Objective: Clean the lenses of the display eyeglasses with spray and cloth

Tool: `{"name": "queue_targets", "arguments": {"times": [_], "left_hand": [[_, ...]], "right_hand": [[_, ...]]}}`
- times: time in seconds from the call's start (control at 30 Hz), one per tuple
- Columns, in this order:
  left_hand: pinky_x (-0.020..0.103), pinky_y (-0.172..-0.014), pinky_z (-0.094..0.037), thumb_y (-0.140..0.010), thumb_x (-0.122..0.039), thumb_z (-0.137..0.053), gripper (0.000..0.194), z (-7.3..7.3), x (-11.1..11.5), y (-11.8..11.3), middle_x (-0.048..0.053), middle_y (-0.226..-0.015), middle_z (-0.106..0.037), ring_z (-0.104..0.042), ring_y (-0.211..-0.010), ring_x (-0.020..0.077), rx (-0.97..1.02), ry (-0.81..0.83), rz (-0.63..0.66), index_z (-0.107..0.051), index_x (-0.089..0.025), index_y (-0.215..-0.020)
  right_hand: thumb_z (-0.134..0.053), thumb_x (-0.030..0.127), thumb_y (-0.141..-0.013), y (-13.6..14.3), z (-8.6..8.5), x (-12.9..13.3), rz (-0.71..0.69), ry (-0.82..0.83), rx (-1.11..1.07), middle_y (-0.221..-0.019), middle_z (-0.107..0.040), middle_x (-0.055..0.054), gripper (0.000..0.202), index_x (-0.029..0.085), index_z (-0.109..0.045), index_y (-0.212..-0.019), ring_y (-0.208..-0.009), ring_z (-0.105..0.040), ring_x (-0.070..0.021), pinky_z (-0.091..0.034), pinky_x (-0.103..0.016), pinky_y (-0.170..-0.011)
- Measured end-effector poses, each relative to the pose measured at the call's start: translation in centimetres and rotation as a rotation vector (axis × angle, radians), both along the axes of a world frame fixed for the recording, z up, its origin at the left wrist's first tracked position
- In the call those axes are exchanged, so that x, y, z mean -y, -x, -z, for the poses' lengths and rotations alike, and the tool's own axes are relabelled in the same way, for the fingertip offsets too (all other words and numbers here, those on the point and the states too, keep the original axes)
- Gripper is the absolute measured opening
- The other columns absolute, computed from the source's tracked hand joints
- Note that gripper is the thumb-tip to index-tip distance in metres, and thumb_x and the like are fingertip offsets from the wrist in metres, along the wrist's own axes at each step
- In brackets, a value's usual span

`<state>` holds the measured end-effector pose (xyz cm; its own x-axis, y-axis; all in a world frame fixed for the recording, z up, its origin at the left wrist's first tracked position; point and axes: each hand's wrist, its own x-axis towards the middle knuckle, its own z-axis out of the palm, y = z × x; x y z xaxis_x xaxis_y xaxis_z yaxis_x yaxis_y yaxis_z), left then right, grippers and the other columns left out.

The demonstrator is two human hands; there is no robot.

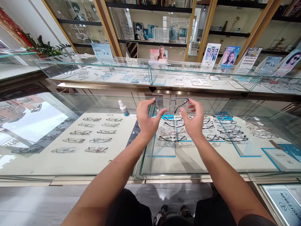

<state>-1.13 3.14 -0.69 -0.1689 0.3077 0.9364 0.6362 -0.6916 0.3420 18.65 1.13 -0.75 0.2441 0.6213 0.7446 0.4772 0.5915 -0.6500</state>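
A pair of eyeglasses (175,102) with a dark top rim and clear lenses is held up over the glass display case. My left hand (147,118) grips its left end between thumb and fingers. At the other end, my right hand (194,117) pinches the frame the same way, thumb below and fingertips on top. One folded temple slants down near the right thumb. Beyond my left hand stands a small white spray bottle (124,109) with a blue lower label. Under the glass, below both hands, lie rows of dark-framed eyeglasses (172,138).
The glass case (145,175) spans the width before me, its left part holding more eyeglasses (80,132). Behind it runs a second glass counter (162,70) with standing advertising cards (211,53). Tall shelves (150,42) line the back. A plant (44,47) is at far left.
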Motion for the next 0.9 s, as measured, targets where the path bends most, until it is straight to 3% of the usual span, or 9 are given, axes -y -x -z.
{"name": "queue_targets", "arguments": {"times": [0.67, 0.9], "left_hand": [[0.039, -0.089, -0.057, -0.089, -0.048, -0.086, 0.045, 0.24, -0.32, 0.10, 0.007, -0.107, -0.076, -0.072, -0.101, 0.0231, 0.041, 0.109, 0.092, -0.070, -0.021, -0.121], [0.040, -0.086, -0.056, -0.089, -0.050, -0.085, 0.046, 0.27, -0.31, 0.18, 0.007, -0.106, -0.075, -0.071, -0.100, 0.0236, 0.026, 0.089, 0.065, -0.070, -0.022, -0.122]], "right_hand": [[-0.074, 0.045, -0.094, -0.10, -0.18, 0.08, 0.061, -0.055, 0.024, -0.120, -0.067, -0.009, 0.042, 0.027, -0.062, -0.129, -0.101, -0.068, -0.0241, -0.056, -0.045, -0.085], [-0.073, 0.042, -0.094, -0.04, -0.19, 0.16, 0.046, -0.034, 0.019, -0.120, -0.067, -0.009, 0.039, 0.026, -0.062, -0.128, -0.102, -0.068, -0.0249, -0.055, -0.046, -0.087]]}}
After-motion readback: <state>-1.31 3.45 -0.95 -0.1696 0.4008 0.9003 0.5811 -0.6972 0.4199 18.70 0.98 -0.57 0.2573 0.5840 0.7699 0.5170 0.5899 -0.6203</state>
